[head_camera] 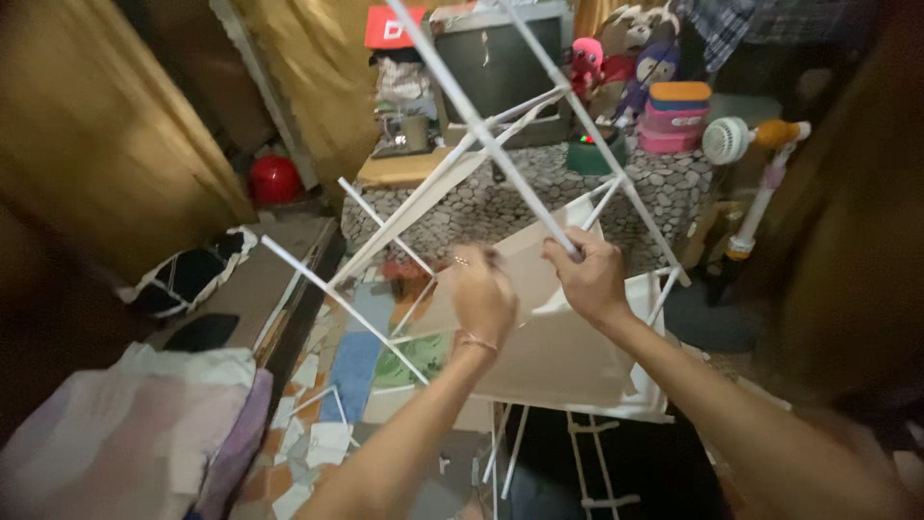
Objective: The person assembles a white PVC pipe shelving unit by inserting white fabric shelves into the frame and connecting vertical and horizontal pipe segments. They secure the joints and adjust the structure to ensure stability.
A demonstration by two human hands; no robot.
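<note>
Cluttered room, two hands (pixel 484 297) (pixel 587 277), one white rack (pixel 481 135)

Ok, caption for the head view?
Right hand grips a white rack rod; left hand is raised beside it, above a littered floor.

A low table covered by a grey pebble-patterned cloth (pixel 500 207) is seen. On it, an old grey box television (pixel 500 67) is set; right of the television, soft toys (pixel 626 58) and stacked pink plastic boxes (pixel 674 117) are placed, left of it a small cup (pixel 416 132).
</note>
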